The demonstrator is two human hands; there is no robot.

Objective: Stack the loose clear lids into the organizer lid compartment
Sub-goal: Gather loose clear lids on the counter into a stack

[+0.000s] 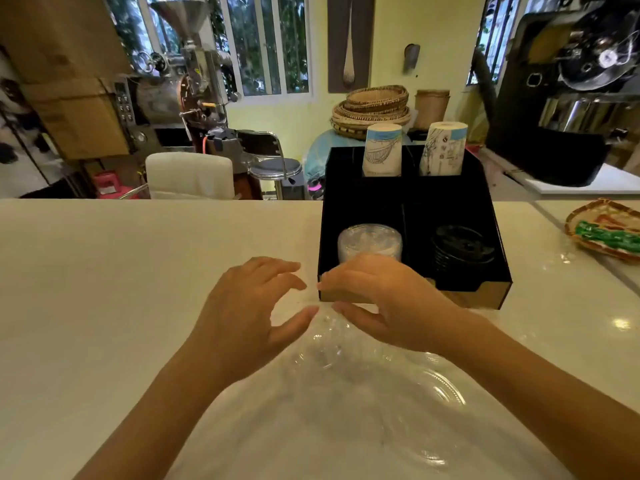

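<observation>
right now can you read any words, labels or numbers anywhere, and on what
None can be read.
Left cup stack: line drawings only, no legible words.
Right cup stack: small printed marks, too blurred to read.
Green packet in the basket: print too blurred.
Organizer, clear lids, black lids: no text visible.

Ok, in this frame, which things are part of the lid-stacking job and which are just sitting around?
Part of the job:
- loose clear lids on the counter
- black organizer
- clear lid stack in its front-left compartment
- left hand, right hand, both open over the lids

Just lying about:
- black lids, front-right compartment
- two paper cup stacks at the back
- woven tray, far right
</observation>
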